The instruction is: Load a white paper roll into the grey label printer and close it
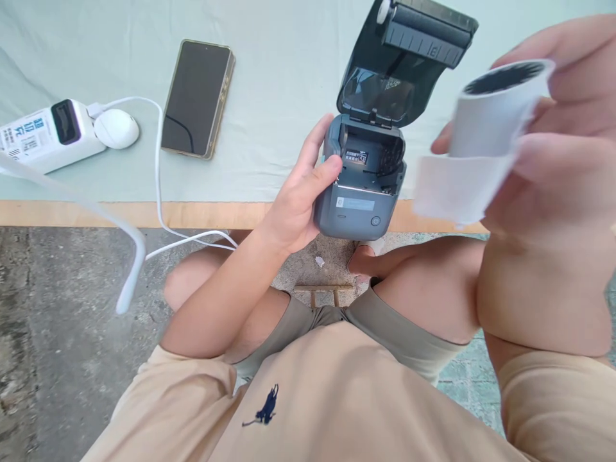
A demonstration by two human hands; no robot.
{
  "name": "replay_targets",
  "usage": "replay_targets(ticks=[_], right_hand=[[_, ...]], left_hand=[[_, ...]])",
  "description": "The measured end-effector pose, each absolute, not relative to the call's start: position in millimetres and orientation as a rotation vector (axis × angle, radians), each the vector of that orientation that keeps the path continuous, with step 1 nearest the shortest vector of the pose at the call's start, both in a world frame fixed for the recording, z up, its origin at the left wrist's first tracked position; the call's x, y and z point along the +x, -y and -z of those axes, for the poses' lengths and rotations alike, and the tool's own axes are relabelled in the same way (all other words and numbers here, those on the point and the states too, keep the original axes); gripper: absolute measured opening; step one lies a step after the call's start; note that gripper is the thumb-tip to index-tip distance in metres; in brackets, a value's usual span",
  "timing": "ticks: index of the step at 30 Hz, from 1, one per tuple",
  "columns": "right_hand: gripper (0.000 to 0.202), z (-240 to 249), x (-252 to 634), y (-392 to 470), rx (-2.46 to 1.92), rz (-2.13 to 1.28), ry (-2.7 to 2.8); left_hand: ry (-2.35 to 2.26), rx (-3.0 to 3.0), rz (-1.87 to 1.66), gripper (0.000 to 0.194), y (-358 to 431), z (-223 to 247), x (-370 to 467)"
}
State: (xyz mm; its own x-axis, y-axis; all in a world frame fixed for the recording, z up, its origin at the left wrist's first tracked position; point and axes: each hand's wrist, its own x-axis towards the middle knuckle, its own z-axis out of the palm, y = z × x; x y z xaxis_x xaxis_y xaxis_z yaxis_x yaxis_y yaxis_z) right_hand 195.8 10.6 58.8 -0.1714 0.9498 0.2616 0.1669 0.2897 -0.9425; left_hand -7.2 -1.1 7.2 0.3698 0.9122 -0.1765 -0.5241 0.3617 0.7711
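Left-hand fingers: left hand grips the printer's left side, thumb over the rim, index finger reaching up the flank; others mostly hidden. Likely steadies the body without covering the bay.
Right-hand fingers: right hand, blurred, curls behind and along the right of the roll; exact pinch can't be told. Hollow end and loose strip unobstructed.
Printer: dark blue-grey boxy plastic printer, upper centre-right, over the table's pale wooden edge.
Lid: dark hinged lid with clear window, swung up, exposing the bay.
Roll: white hollow paper roll, upper right, tilted, apart from printer; strip hanging free.
Phone: black-screened phone in translucent case, upper left, flat on pale green cloth.
Power: white power strip, far left, white cable attached.
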Motion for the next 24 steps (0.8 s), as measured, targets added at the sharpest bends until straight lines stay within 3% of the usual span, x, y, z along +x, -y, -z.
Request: replay_targets(ticks=[2, 4, 9, 12, 18, 24], right_hand=[[0.053, -50.9, 205.8, -15.1, -1.023, -1.148, 1.430], [0.057, -40.3, 213.7, -18.9, -1.081, -1.152, 1.422], [0.024, -22.1, 225.0, -12.0, -1.259, -0.654, 1.787], [0.032, -16.2, 230.2, -6.1, -1.376, -0.300, 2.085], [0.049, -8.9, 237.4, -4.9, -1.408, -0.287, 2.231], [0.044, -15.9, 256.3, -19.9, -1.441, 0.078, 1.984]], left_hand=[[-0.653, 0.677, -1.025, 0.061, 1.1, -6.9, -7.9], [-0.633, 0.671, -1.027, 0.062, 1.1, -5.8, -8.7], [-0.608, 0.664, -1.014, 0.061, -0.3, -3.4, -9.5], [-0.603, 0.667, -1.007, 0.057, -1.2, -5.7, -8.4], [-0.672, 0.669, -1.040, 0.052, -1.4, -9.6, -4.4], [-0.667, 0.666, -1.052, 0.040, -1.9, -4.5, -2.4]])
